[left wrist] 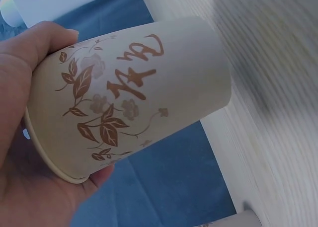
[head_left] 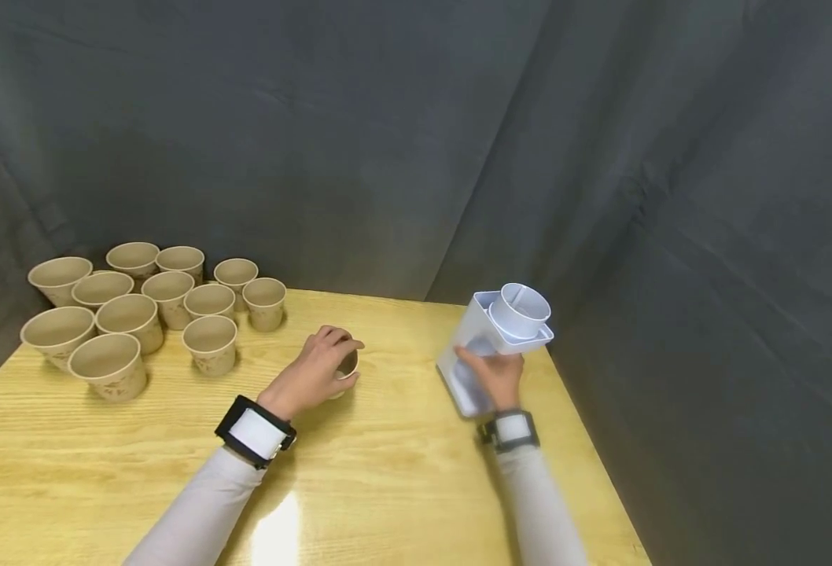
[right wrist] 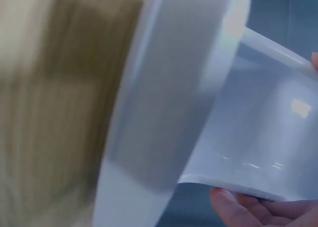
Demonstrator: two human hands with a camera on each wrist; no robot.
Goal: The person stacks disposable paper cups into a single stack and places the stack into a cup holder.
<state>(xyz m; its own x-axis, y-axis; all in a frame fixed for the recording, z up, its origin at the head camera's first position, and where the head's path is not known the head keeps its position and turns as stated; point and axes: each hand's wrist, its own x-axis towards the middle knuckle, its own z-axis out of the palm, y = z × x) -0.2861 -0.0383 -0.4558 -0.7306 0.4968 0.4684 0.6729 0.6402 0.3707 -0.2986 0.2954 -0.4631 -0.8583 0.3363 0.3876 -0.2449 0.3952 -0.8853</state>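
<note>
My left hand [head_left: 311,373] holds a beige paper cup [head_left: 347,363] by its rim, thumb on one side and fingers on the other. In the left wrist view the cup [left wrist: 149,95] shows brown leaves, pale flowers and brown lettering, and its base is right at the wooden surface. On the right, my right hand [head_left: 501,379] grips a white plastic holder [head_left: 469,338], which leans and has a round tube [head_left: 520,310] at its upper end. The right wrist view shows fingertips [right wrist: 228,207] curled at the edge of its translucent wall [right wrist: 258,117]; the broad white base is blurred.
Several more paper cups [head_left: 120,385] stand upright in a cluster at the left of the wooden table [head_left: 373,487]. A dark grey curtain [head_left: 331,149] hangs behind the table and along its right edge.
</note>
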